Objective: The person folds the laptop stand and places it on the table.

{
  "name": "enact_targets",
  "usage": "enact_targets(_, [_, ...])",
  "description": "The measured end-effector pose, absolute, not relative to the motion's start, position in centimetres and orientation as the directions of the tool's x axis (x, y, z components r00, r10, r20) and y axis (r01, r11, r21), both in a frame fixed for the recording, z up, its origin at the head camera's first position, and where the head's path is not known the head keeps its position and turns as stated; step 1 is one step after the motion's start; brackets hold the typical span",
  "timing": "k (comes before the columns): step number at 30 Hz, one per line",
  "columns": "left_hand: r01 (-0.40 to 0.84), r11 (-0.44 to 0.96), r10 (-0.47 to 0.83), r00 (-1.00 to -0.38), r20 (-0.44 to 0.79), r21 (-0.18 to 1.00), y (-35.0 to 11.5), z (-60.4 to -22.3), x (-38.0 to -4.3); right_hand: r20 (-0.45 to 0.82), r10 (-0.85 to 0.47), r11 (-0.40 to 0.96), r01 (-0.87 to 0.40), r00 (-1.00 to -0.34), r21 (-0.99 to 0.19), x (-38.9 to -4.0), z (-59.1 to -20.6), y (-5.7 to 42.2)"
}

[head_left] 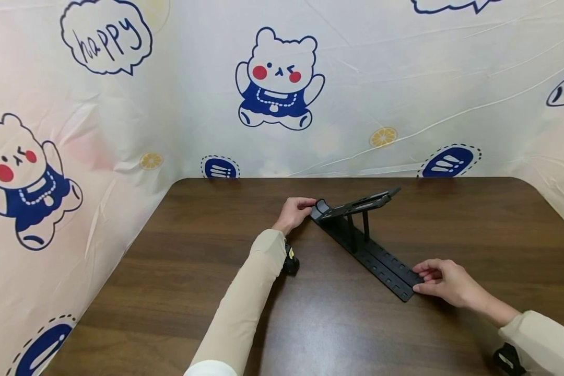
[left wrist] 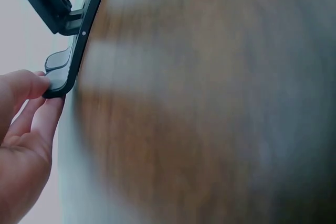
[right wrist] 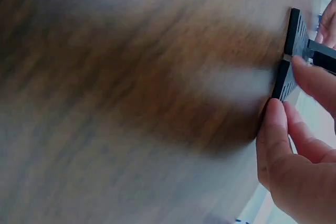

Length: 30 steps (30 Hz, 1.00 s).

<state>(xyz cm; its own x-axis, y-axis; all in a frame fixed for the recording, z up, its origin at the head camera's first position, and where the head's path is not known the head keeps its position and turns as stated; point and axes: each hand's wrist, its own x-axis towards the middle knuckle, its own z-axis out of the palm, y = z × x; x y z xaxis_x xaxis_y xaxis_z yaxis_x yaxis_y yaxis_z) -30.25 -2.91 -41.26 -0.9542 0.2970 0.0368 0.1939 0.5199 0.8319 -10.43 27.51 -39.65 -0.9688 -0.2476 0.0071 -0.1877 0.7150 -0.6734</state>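
So the black stand (head_left: 376,261) lay slantwise on the bench (head_left: 169,292), right between the two sets of fingers. The left hand (head_left: 293,214) had its fingers pinched on the far end — thumb on the grey pad (left wrist: 59,78), others round the underside. The right hand (head_left: 448,282) had thumb and fingers clamped on the near end. The raised panel (head_left: 362,204) tilted up on struts (head_left: 366,225) — its low edge near the left fingers, well apart from the right ones.
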Motion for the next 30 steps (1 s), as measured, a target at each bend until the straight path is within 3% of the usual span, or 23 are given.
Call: enact_targets(30, [0.176,0.52,0.212,-0.974,0.073,0.836,0.4,-41.6,-31.9,-0.034,-0.308,0.573,-0.157,-0.951,-0.805,-9.5,-40.3,23.7])
